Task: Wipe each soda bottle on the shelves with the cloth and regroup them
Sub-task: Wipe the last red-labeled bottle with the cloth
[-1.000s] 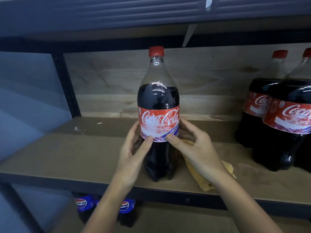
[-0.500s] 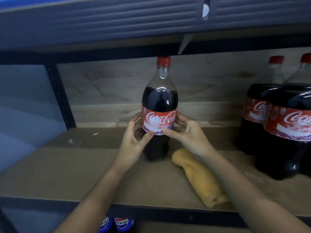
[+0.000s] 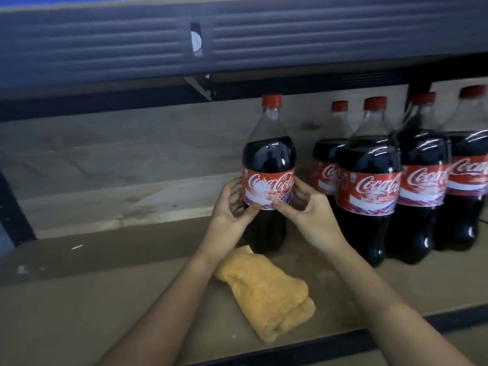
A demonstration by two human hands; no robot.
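Head view: both the left hand point(image 3: 232, 207) and right hand point(image 3: 309, 210) grasp the red-capped plastic cola bottle point(image 3: 268, 165), best slid upright, snug beside the four-bottle cluster point(image 3: 369, 186) to its right.

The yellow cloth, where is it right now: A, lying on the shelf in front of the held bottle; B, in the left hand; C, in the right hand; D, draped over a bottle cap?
A: the yellow cloth lies folded on the shelf board, while both hands hold the bottle at its label.
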